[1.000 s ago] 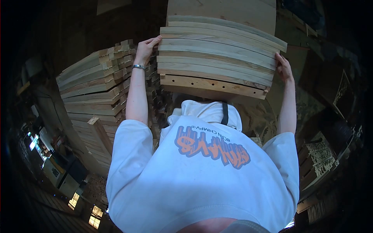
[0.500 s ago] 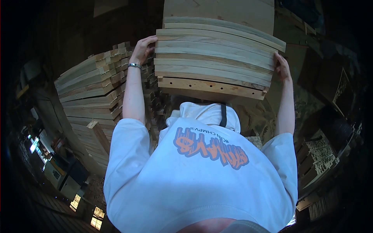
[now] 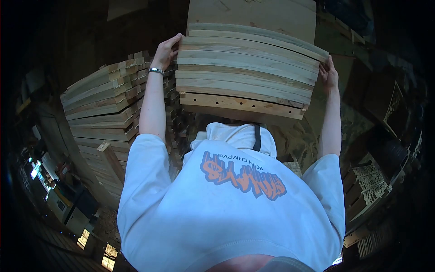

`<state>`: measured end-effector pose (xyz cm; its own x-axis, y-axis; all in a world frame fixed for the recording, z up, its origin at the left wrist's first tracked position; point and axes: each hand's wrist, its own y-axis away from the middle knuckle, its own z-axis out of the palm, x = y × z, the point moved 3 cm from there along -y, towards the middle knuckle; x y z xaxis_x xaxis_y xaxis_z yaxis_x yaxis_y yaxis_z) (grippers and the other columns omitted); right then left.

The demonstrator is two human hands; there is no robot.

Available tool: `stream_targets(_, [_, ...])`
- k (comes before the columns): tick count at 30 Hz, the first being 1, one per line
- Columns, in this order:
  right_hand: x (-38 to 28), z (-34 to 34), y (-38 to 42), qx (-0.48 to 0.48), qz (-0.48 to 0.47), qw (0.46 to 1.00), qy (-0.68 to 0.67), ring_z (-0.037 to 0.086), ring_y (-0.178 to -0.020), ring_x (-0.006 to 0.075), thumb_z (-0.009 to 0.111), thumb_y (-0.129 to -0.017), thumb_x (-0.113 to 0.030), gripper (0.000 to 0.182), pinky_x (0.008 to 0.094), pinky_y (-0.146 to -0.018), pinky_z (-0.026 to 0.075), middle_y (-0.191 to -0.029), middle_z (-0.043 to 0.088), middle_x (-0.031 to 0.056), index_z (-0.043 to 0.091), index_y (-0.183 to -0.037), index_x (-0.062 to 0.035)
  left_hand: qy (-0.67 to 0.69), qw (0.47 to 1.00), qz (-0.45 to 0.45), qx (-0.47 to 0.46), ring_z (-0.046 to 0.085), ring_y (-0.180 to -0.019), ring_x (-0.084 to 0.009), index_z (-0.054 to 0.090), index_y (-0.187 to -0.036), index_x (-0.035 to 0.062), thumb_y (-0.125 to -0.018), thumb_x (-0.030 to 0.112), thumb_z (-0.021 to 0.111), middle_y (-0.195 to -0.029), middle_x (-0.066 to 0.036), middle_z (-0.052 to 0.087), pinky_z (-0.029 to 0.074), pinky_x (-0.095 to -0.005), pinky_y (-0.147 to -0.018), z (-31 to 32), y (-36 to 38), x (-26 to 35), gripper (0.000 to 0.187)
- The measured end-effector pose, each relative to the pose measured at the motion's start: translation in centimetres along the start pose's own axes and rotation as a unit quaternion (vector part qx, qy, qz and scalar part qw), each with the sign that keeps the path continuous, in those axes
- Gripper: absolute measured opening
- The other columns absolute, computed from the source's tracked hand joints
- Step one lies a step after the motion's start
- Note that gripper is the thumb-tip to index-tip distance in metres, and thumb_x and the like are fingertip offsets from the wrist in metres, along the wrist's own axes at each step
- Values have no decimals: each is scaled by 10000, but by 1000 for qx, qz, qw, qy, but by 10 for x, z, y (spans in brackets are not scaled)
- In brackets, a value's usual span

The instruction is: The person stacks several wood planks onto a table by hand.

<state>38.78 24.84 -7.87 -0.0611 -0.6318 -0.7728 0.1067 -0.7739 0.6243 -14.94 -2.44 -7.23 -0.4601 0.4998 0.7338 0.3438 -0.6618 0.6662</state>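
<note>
A row of pale wooden boards (image 3: 244, 68) lies side by side in front of me, their long edges facing up. My left hand (image 3: 166, 53) is at the boards' left ends, thumb side at the far corner and its fingers apart, partly hidden. At the right, my right hand (image 3: 331, 73) touches the end of the farthest boards (image 3: 258, 35), which stick out past the others. Its index finger is stretched out and the other fingers are bent. Nearest my body is a board with a line of dark holes (image 3: 242, 105).
A tall stack of boards (image 3: 97, 106) stands to the left, with one piece (image 3: 111, 161) jutting up beside it. Beyond the row lies a flat panel (image 3: 253, 13). Another stack of wood (image 3: 369, 181) is at the right, in a dim workshop.
Both hands have moved slightly farther from my body along the board ends. My right hand now reaches the protruding farthest boards. The view has shifted a little.
</note>
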Motion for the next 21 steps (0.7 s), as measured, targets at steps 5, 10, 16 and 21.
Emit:
stream_targets(5, [-2, -2, -11, -96, -11, 991, 90, 605, -1024, 125, 652, -930, -309, 437, 260, -905, 464, -1122, 652, 40, 599, -1239, -4, -52, 993, 80, 76, 609, -983, -143, 697, -1071, -3, -868, 335, 723, -1023, -63, 686, 470, -327, -900, 8, 1, 10, 396])
stream_targets(10, [2, 10, -1, -120, -9, 983, 140, 608, -1008, 101, 694, -904, -281, 479, 232, -875, 478, -1134, 648, 36, 582, -1262, 16, 12, 995, 75, 63, 615, -966, -134, 699, -1045, -16, -843, 278, 757, -1007, -58, 689, 498, -319, -851, 4, 5, 10, 361])
stream_targets(16, [-3, 15, 9, -127, -19, 969, 211, 600, -1015, 82, 729, -874, -291, 528, 206, -853, 472, -1149, 647, 35, 575, -1278, 14, 59, 996, 56, 44, 617, -960, -130, 671, -1112, 2, -847, 249, 749, -1041, -48, 679, 486, -282, -855, 6, 7, 5, 370])
stream_targets(21, [2, 8, 6, -135, 28, 975, 175, 563, -844, 24, 746, -859, -292, 491, 174, -688, 434, -1027, 658, -20, 610, -1234, -8, 46, 997, 27, 52, 612, -969, -125, 616, -1194, -6, -882, 221, 703, -1102, -50, 658, 486, -265, -852, 3, 11, -1, 396])
